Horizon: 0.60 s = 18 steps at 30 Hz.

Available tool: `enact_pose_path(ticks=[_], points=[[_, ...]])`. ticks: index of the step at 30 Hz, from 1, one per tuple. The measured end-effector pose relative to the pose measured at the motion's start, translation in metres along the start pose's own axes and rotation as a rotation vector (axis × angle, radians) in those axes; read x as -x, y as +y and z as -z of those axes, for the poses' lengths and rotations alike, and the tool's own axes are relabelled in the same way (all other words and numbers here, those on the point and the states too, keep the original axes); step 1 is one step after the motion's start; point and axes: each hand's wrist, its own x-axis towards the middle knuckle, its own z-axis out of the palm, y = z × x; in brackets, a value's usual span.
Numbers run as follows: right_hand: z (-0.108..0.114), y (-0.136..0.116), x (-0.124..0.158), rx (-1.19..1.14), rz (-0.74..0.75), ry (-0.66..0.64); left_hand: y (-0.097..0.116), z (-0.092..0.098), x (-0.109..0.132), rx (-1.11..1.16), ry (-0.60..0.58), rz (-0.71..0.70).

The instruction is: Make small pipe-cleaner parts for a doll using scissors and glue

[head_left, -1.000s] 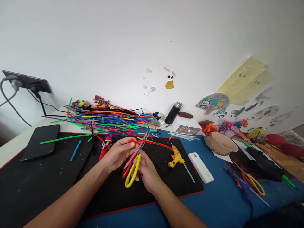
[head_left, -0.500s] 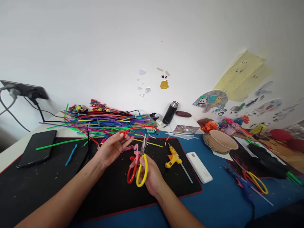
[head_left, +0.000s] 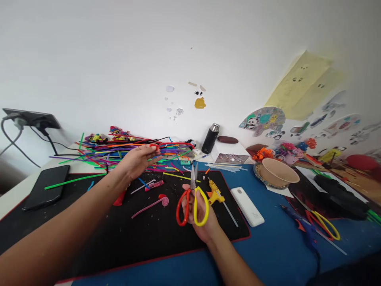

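Hands above a black mat (head_left: pixel 89 238). The right hand (head_left: pixel 201 217), near centre, is closed through both loops of one pair of scissors (head_left: pixel 193 183), blades pointing far. The left hand (head_left: pixel 135 163), farther left, is half curled and pinches one red stem (head_left: pixel 155 147) at its fingertips. On the mat lie one pink curled strip (head_left: pixel 151 204) and one glue gun (head_left: pixel 214 193); right of it lies one power bank (head_left: pixel 247 206).

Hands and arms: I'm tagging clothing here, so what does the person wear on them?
Nothing shows: left hand and right hand ungloved, left forearm and right forearm bare, no sleeve in view, no watch, ring or bracelet visible.
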Motion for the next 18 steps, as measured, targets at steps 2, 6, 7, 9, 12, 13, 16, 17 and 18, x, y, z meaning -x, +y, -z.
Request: enact_pose_path(ticks=[2, 6, 7, 9, 12, 13, 16, 17, 18], points=[[0.005, 0.004, 0.007, 0.032, 0.011, -0.043, -0.001, 0.007, 0.009, -0.012, -0.007, -0.011], [0.008, 0.016, 0.015, 0.134, -0.043, -0.162, -0.016, 0.016, 0.028, -0.089, 0.022, 0.064], [0.007, 0.018, 0.015, 0.162, -0.052, -0.191, -0.02, 0.017, 0.032, -0.093, 0.034, 0.078], [0.004, 0.023, 0.015, 0.209, -0.049, -0.249, -0.029, 0.018, 0.038, -0.087, 0.045, 0.096], [-0.001, 0.03, 0.011, 0.24, -0.045, -0.284, -0.035, 0.016, 0.045, -0.063, 0.025, 0.098], [-0.003, 0.033, 0.009, 0.255, -0.05, -0.273, -0.036, 0.015, 0.048, -0.051, 0.016, 0.1], [-0.008, 0.04, 0.002, 0.324, -0.059, -0.227, -0.037, 0.016, 0.054, -0.011, 0.01, 0.123], [-0.01, 0.042, 0.0, 0.345, -0.056, -0.219, -0.037, 0.018, 0.055, -0.002, 0.011, 0.132], [-0.011, 0.043, -0.002, 0.367, -0.053, -0.218, -0.038, 0.02, 0.057, 0.003, 0.011, 0.138]])
